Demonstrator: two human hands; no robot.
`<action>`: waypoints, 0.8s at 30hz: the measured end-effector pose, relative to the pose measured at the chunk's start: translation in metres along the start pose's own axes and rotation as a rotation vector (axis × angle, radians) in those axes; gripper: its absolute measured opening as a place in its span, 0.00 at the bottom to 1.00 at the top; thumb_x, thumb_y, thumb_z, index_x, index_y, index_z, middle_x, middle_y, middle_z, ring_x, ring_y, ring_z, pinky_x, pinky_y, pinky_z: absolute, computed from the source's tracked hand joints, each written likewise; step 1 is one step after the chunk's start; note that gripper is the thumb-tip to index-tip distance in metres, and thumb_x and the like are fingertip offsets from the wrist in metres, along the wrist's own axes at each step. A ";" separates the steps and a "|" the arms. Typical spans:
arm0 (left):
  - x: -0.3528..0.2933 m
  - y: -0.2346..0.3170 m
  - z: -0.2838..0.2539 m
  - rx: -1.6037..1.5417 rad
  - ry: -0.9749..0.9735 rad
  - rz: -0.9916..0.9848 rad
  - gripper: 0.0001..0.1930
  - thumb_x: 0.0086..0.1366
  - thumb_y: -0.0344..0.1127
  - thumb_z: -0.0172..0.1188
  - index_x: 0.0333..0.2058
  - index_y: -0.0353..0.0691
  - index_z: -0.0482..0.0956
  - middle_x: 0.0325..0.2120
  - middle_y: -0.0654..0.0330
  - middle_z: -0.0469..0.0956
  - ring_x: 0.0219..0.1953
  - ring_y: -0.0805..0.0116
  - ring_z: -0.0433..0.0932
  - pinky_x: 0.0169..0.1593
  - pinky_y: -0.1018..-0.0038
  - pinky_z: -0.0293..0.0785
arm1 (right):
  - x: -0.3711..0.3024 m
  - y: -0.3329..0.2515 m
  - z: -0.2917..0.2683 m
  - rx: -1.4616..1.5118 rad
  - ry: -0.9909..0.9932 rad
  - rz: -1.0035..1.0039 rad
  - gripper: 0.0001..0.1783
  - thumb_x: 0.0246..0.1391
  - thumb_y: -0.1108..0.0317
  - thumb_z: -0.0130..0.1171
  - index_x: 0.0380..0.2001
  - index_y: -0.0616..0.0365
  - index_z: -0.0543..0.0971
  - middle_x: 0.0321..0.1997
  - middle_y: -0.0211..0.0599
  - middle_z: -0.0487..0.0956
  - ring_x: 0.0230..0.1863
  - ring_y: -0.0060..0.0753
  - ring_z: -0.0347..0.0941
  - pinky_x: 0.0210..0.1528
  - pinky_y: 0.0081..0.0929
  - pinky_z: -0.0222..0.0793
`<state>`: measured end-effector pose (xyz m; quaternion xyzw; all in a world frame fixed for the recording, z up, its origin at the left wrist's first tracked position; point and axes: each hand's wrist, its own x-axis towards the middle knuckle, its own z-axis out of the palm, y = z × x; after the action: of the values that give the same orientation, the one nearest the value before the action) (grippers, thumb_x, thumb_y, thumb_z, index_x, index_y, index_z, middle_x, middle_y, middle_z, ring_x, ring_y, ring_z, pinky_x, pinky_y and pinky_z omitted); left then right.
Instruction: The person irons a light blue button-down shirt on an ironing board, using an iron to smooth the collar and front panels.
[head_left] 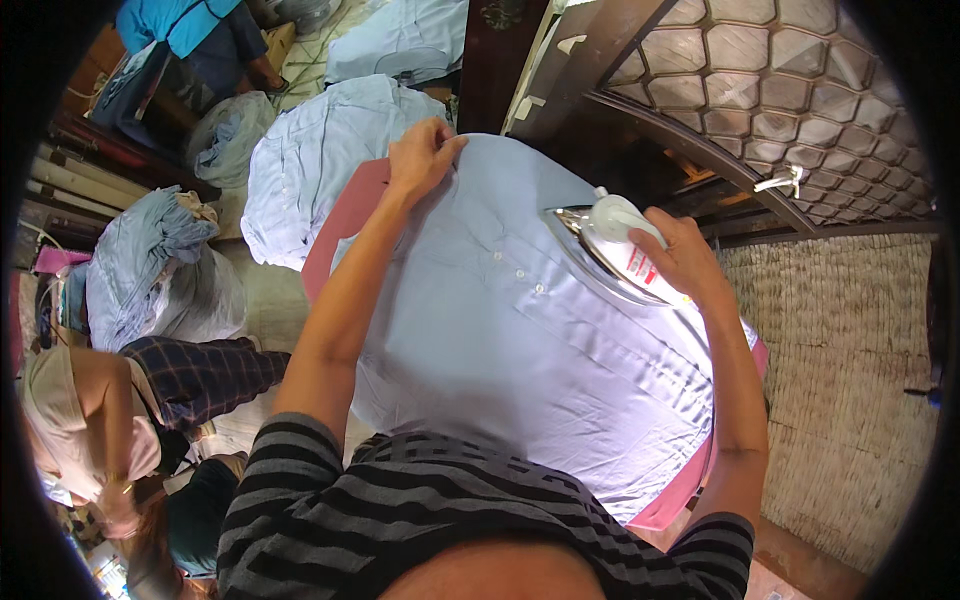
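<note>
Red-covered board (350, 208) across the centre, mostly hidden, red showing at left and lower right; light blue shirt (450, 320) laid over it, button strip facing up, probably spread wide so the cloth lies flat; light blue garment heap (320, 150) at upper left, just beyond the board's edge, perhaps parked there to be within reach; white iron (612, 228) right of centre, nose toward the upper left, on or just over the shirt, contact hard to tell; right hand (688, 262) wrapped round the iron's handle, gripping from above, likely for steering; left hand (424, 158) at the shirt's upper-left edge, fingers bent in, likely steadying the cloth; can't tell whether a fold is pinched; small white buttons (520, 273) between the hands, lower than both; relative positions: iron directly under the right hand, well apart from the left; shirt under the left hand's fingers, spreading below and right of it.
</note>
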<state>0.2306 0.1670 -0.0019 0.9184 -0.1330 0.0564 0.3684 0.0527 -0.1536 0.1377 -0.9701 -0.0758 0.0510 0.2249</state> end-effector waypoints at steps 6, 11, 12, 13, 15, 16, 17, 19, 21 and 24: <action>0.003 -0.015 0.000 -0.230 -0.016 -0.007 0.16 0.61 0.47 0.66 0.28 0.40 0.77 0.23 0.57 0.77 0.27 0.60 0.75 0.33 0.65 0.69 | 0.069 -0.032 0.024 -0.018 -0.014 -0.164 0.21 0.60 0.50 0.60 0.31 0.60 0.76 0.22 0.52 0.79 0.27 0.58 0.77 0.32 0.44 0.71; 0.012 -0.020 -0.003 -0.271 -0.082 -0.015 0.15 0.60 0.44 0.67 0.27 0.39 0.77 0.23 0.59 0.78 0.26 0.66 0.75 0.33 0.68 0.69 | 0.078 -0.039 0.022 -0.014 -0.084 -0.080 0.21 0.59 0.49 0.61 0.29 0.60 0.76 0.20 0.50 0.78 0.25 0.56 0.76 0.30 0.41 0.71; 0.015 -0.024 -0.004 -0.337 -0.112 -0.041 0.14 0.60 0.43 0.68 0.27 0.38 0.77 0.22 0.60 0.78 0.26 0.68 0.74 0.32 0.69 0.69 | 0.084 -0.039 0.023 -0.019 -0.074 -0.119 0.21 0.59 0.49 0.61 0.29 0.60 0.76 0.20 0.49 0.79 0.24 0.55 0.76 0.29 0.41 0.70; 0.018 -0.027 -0.005 -0.403 -0.140 -0.067 0.14 0.59 0.42 0.69 0.26 0.38 0.77 0.21 0.62 0.77 0.25 0.70 0.73 0.31 0.69 0.68 | 0.089 -0.039 0.025 -0.023 -0.064 -0.157 0.21 0.59 0.49 0.62 0.29 0.59 0.76 0.21 0.48 0.79 0.24 0.54 0.77 0.29 0.40 0.70; 0.020 -0.026 -0.007 -0.465 -0.171 -0.083 0.13 0.59 0.40 0.69 0.25 0.38 0.77 0.21 0.65 0.75 0.25 0.76 0.70 0.29 0.74 0.66 | 0.097 -0.047 0.026 0.030 -0.098 -0.154 0.21 0.59 0.50 0.62 0.29 0.59 0.76 0.21 0.48 0.79 0.24 0.52 0.77 0.29 0.40 0.70; 0.019 -0.025 -0.008 -0.457 -0.176 -0.079 0.13 0.60 0.38 0.70 0.25 0.39 0.76 0.21 0.68 0.74 0.25 0.79 0.68 0.29 0.77 0.63 | 0.099 -0.050 0.027 0.057 -0.115 -0.152 0.20 0.59 0.50 0.62 0.29 0.59 0.76 0.21 0.47 0.79 0.24 0.51 0.77 0.29 0.39 0.70; 0.018 -0.025 -0.010 -0.448 -0.176 -0.074 0.12 0.61 0.36 0.70 0.25 0.39 0.76 0.21 0.70 0.73 0.25 0.83 0.67 0.28 0.80 0.61 | 0.098 -0.049 0.027 0.031 -0.097 -0.158 0.20 0.59 0.50 0.62 0.28 0.59 0.76 0.21 0.47 0.79 0.24 0.50 0.77 0.29 0.39 0.70; 0.019 -0.026 -0.009 -0.457 -0.164 -0.054 0.12 0.61 0.37 0.70 0.25 0.39 0.76 0.20 0.71 0.72 0.24 0.82 0.66 0.27 0.80 0.61 | 0.093 -0.043 0.025 -0.019 -0.062 -0.171 0.20 0.59 0.51 0.62 0.28 0.59 0.76 0.21 0.46 0.79 0.24 0.49 0.77 0.28 0.39 0.70; 0.019 -0.027 -0.010 -0.489 -0.177 -0.062 0.12 0.61 0.37 0.70 0.25 0.39 0.76 0.19 0.71 0.72 0.24 0.82 0.66 0.26 0.79 0.61 | 0.097 -0.047 0.026 0.029 -0.091 -0.173 0.20 0.59 0.51 0.62 0.28 0.59 0.76 0.21 0.46 0.79 0.23 0.49 0.77 0.28 0.39 0.70; 0.023 -0.027 -0.012 -0.528 -0.217 -0.083 0.12 0.61 0.37 0.70 0.25 0.39 0.77 0.19 0.70 0.73 0.23 0.81 0.67 0.24 0.78 0.62 | 0.107 -0.053 0.029 0.089 -0.123 -0.182 0.20 0.59 0.51 0.62 0.30 0.59 0.77 0.21 0.46 0.79 0.23 0.49 0.76 0.28 0.39 0.69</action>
<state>0.2598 0.1894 -0.0062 0.7959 -0.1440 -0.0938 0.5805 0.1473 -0.0764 0.1284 -0.9433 -0.1750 0.0931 0.2663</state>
